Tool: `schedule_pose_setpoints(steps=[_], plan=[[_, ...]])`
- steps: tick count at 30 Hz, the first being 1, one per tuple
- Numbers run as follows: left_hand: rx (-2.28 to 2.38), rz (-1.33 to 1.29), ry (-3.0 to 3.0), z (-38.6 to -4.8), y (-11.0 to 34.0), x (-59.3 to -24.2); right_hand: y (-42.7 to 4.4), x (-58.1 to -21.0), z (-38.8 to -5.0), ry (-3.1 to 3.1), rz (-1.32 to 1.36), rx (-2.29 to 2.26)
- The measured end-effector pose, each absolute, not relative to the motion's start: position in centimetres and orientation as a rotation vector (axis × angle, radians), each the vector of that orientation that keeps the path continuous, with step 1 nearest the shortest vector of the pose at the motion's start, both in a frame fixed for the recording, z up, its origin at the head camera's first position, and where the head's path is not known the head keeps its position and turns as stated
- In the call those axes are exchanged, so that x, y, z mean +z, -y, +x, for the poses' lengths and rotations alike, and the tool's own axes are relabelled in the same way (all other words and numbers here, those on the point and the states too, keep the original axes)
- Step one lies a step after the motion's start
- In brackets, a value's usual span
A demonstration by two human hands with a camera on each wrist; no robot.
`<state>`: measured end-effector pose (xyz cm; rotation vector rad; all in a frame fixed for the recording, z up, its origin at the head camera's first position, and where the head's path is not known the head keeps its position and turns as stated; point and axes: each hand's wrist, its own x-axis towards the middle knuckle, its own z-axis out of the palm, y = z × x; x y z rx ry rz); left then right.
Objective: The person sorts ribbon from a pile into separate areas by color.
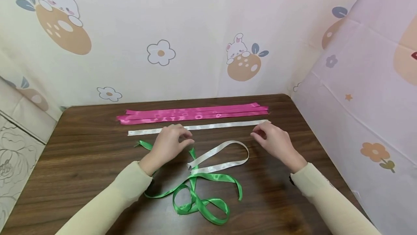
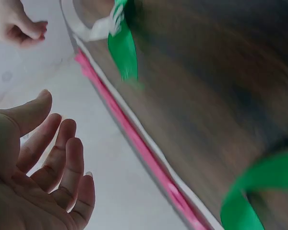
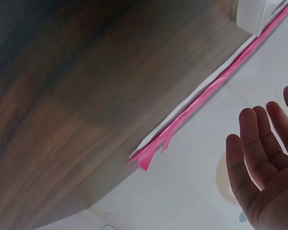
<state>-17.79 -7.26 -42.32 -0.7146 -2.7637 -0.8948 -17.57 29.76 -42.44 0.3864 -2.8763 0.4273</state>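
My left hand (image 1: 169, 143) is over the table, fingers loosely bent, holding nothing. To its right, a white satin ribbon (image 1: 224, 166) lies in a loop, its ends meeting at a green ribbon (image 1: 193, 182). In the left wrist view the white one looks gathered where it meets the green ribbon (image 2: 122, 53); whether they are knotted I cannot tell. My right hand (image 1: 276, 141) hovers right of the loop, just below the end of a straight white ribbon (image 1: 224, 124). Nothing is between its fingers, which look relaxed in the right wrist view.
Several pink ribbons (image 1: 195, 114) lie side by side along the back of the brown wooden table (image 1: 81, 148). Green curls (image 1: 215, 206) spread toward the front. Behind the table hangs a pale cloth (image 1: 195, 21) printed with rabbits and flowers; more cloth borders the right side.
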Motion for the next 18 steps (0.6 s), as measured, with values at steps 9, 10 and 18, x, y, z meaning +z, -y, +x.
schedule_pose_setpoints(steps=[9, 10, 18], plan=[[-0.907, -0.775, 2.866, -17.5, 3.7, -44.0, -29.0, -43.6, -16.7, 2.879, 0.404, 0.451], [-0.905, -0.778, 2.880, -17.6, 3.4, -44.3, -29.0, -43.7, -16.6, 2.882, 0.406, 0.446], [-0.868, -0.811, 2.965, -17.7, 1.6, -45.8, -28.3, -44.6, -16.2, 2.898, 0.422, 0.427]])
